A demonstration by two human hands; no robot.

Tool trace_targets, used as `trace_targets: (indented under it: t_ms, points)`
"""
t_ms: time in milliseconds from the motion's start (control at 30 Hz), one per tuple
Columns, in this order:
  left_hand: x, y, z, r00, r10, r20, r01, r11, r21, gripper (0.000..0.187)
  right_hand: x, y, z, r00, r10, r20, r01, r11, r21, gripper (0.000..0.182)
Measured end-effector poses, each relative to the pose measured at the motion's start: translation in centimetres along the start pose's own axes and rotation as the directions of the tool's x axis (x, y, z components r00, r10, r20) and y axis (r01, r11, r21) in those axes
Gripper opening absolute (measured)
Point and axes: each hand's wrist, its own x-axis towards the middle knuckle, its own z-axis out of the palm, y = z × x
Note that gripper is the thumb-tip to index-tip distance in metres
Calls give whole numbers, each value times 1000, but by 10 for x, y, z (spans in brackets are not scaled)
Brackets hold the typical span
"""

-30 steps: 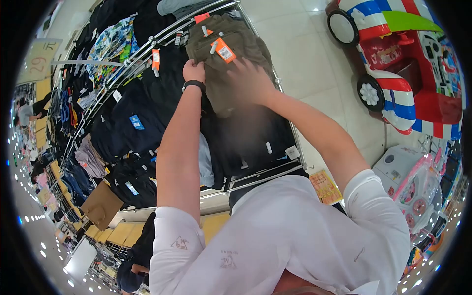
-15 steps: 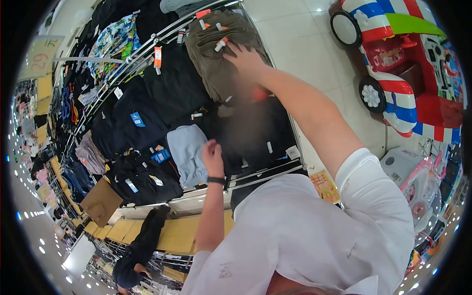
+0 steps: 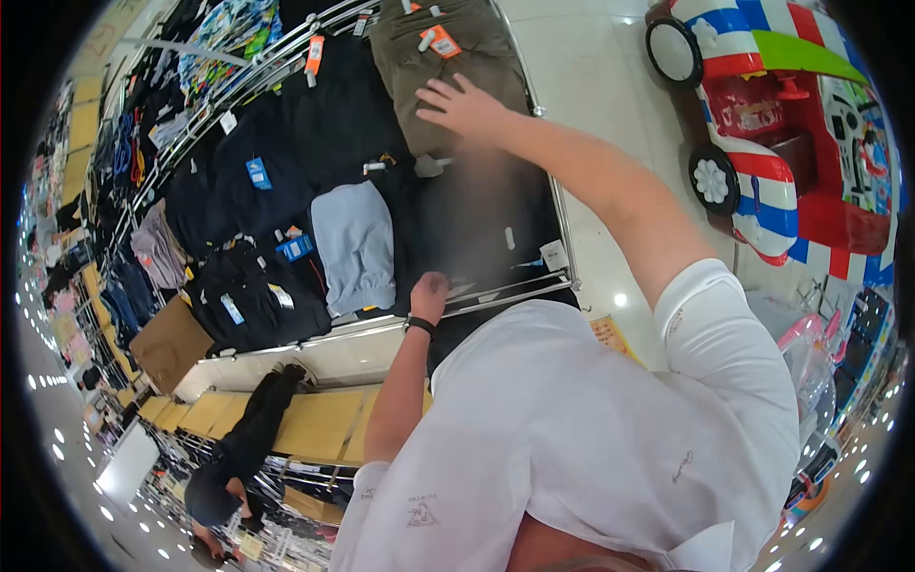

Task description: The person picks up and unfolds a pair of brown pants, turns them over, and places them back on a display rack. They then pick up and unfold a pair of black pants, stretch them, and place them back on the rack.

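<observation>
My right hand (image 3: 464, 112) lies flat with its fingers spread on a folded brown garment (image 3: 398, 62) with an orange tag (image 3: 440, 42). My left hand (image 3: 429, 296), a black band on its wrist, is curled closed at the near edge of the rack, by the metal rail (image 3: 505, 289). Nothing shows in its fingers. Just beyond it, a light blue-grey folded garment (image 3: 353, 243) lies among dark folded clothes (image 3: 334, 133). A blurred patch hides part of the dark clothes between my hands.
More dark garments with blue tags (image 3: 259, 173) fill the rack's left side. A brown board (image 3: 172, 345) stands at its near left corner. A person in dark clothes (image 3: 212, 494) is at lower left. A red, white and blue toy car (image 3: 762, 181) stands on the right.
My left hand has drawn back from the light blue-grey garment, which now looks flatter and straighter. My right hand has shifted lower on the brown garment. The whole view has moved slightly.
</observation>
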Motion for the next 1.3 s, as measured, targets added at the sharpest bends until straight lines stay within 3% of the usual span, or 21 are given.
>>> trace_targets:
  t_ms: [100, 133, 233, 300, 367, 433, 467, 567, 600, 633, 700, 733, 767, 833, 900, 933, 967, 1033, 1200, 1267, 1300]
  points:
    - [-17, -12, 0, 1000, -14, -3, 14, 1000, -17, 18, -2, 14, 1, 975, 167, 146, -159, 985, -62, 86]
    - [-22, -17, 2, 1000, -19, -6, 19, 1000, -24, 18, 1, 19, 7, 976, 158, 150, -150, 987, -63, 86]
    - [-32, -24, 10, 1000, -24, 11, 24, 1000, -7, 17, 17, 36, 20, 948, 247, 201, -247, 969, -26, 75]
    - [-36, -22, 16, 999, 32, -13, -31, 997, 68, 16, 33, 40, 29, 876, 374, 305, -429, 893, 137, 67]
    - [-39, -9, 16, 999, 39, -31, -35, 990, 136, 14, 47, 55, 30, 882, 370, 290, -436, 876, 207, 63]
    - [-41, -4, 17, 998, 49, -46, -39, 977, 209, 13, 70, 78, 35, 803, 318, 503, -533, 762, 368, 67]
    - [-42, -3, 17, 998, 38, -52, -25, 973, 231, 14, 68, 78, 32, 795, 378, 475, -583, 691, 426, 76]
    - [-44, -4, 18, 998, 17, -52, -4, 971, 237, 14, 59, 59, 16, 797, 379, 470, -579, 700, 418, 81]
    - [-44, -4, 18, 999, 11, -43, -1, 974, 226, 15, 47, 41, 2, 841, 407, 356, -516, 800, 306, 80]
    - [-44, -2, 16, 999, 6, -51, 5, 976, 220, 15, 39, 32, 4, 845, 398, 356, -508, 806, 306, 80]
    - [-47, 0, 14, 999, 24, -26, -18, 978, 208, 15, 16, 16, 18, 948, 298, 112, -301, 954, 8, 78]
    - [-47, -2, 14, 998, 49, -30, -42, 979, 197, 16, 2, 6, 18, 961, 225, -159, -227, 974, 7, 64]
    - [-47, -4, 16, 998, 47, -31, -40, 981, 191, 16, -13, -5, 18, 963, 220, -155, -222, 975, 4, 64]
    - [-46, -2, 17, 994, 95, -54, -75, 951, 301, 12, -41, -29, 13, 953, 172, -251, -111, 965, 239, 46]
    - [-48, 0, 19, 995, 81, -54, -61, 952, 299, 12, -66, -47, 27, 985, 84, 152, -134, 923, 361, 36]
    - [-46, -1, 21, 989, 136, -67, -102, 923, 371, 12, -76, -52, 34, 981, 65, 182, -131, 915, 383, 40]
    - [-46, -2, 23, 979, 191, -76, -139, 888, 439, 13, -82, -54, 40, 980, 57, 190, -126, 917, 379, 40]
    - [-46, 0, 24, 976, 191, -100, -135, 902, 410, 15, -78, -44, 58, 975, 219, -24, -211, 960, 185, 45]
    - [-53, 1, 30, 946, 293, -137, -184, 837, 515, 18, -40, -29, 52, 978, 205, 30, -206, 976, 71, 44]
    - [-54, 5, 29, 941, 319, -115, -197, 790, 581, 19, -33, -39, 52, 973, 232, -6, -230, 964, -130, 41]
    - [-55, 5, 30, 944, 307, -123, -186, 799, 571, 19, -32, -43, 55, 976, 218, 4, -215, 968, -131, 41]
